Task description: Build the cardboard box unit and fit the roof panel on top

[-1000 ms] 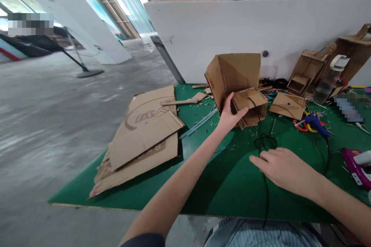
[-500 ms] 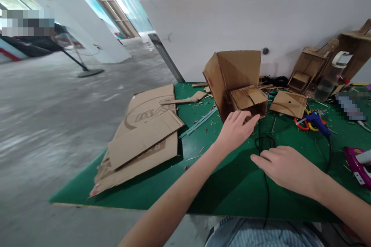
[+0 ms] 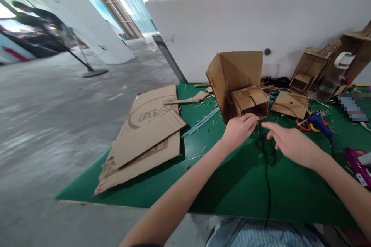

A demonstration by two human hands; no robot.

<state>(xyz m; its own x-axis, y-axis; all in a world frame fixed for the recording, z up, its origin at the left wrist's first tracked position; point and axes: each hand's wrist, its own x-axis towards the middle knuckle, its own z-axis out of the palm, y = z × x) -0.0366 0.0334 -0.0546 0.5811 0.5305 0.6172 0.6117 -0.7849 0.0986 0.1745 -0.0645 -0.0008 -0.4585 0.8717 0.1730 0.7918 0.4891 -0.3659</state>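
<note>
An open-fronted cardboard construction [image 3: 241,68] stands on the green table, with a smaller cardboard box [image 3: 246,97] fixed inside its corner. My left hand [image 3: 239,131] is at the lower front edge of the small box, fingertips pinched together at the top of a thin black cord [image 3: 268,189]. From there the cord runs down in loose loops over the table and past its front edge. My right hand [image 3: 292,144] hovers just right of the cord, index finger stretched toward the left fingertips and the other fingers loosely bent, nothing visible in it.
Flat cardboard sheets [image 3: 147,139] lie at left beside blue-grey strips [image 3: 199,122]. To the right are a cardboard square with a hole [image 3: 290,105], scissors [image 3: 303,124], a blue glue gun [image 3: 319,121], a water bottle [image 3: 329,81] and a magenta device [image 3: 358,164]. A white partition [image 3: 203,31] stands behind.
My right hand has moved up and forward to the cord near the box, its index finger extending. My left fingers have closed together at the box's front edge.
</note>
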